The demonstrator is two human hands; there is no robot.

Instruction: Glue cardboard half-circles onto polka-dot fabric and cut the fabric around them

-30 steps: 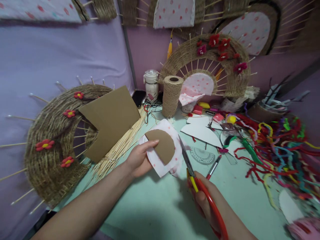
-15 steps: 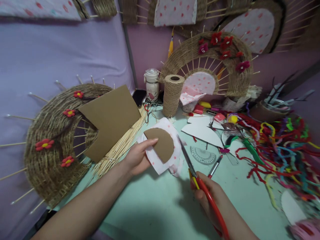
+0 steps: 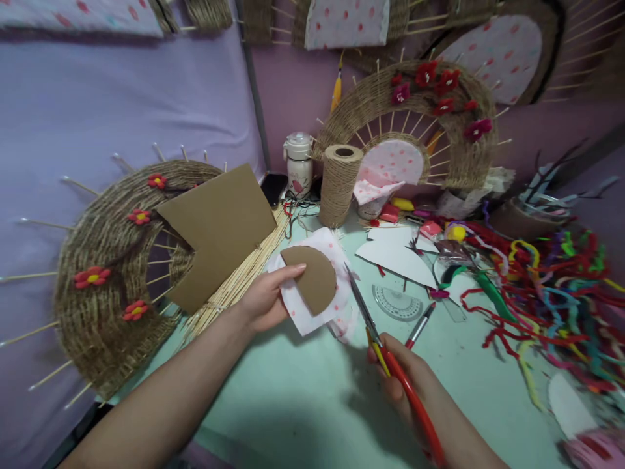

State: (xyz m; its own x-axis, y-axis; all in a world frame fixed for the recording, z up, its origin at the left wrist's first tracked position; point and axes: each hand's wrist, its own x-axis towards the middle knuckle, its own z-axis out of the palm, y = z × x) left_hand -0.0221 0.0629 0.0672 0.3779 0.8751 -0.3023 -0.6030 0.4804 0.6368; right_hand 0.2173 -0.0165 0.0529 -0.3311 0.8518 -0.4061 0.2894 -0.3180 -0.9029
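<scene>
My left hand (image 3: 267, 294) pinches a brown cardboard half-disc (image 3: 316, 281) against a piece of white fabric with pink dots (image 3: 303, 320), the thumb pressing on the cardboard. Around the half-disc's curved side the fabric sticks out as a margin. In my right hand (image 3: 403, 371) are scissors (image 3: 365, 309) with red and yellow handles. Their blades point up and away, look closed or nearly so, and lie just right of the fabric's edge. I cannot tell whether the tip touches the cloth. A clear protractor (image 3: 398, 302) and a red-and-silver pen (image 3: 420, 324) lie beyond the scissors.
Left stands a twine-woven arch (image 3: 97, 260) with red flowers, a cut cardboard sheet (image 3: 219, 234) leaning on it above thin sticks (image 3: 234, 280). Behind are a twine spool (image 3: 338, 185), a white bottle (image 3: 299, 166) and another flowered arch (image 3: 361, 107). Colourful pipe cleaners (image 3: 551, 312) heap at right.
The half-disc and fabric have tilted slightly in my left hand and shifted a little up. The scissors have barely moved. The whole view has shifted slightly.
</scene>
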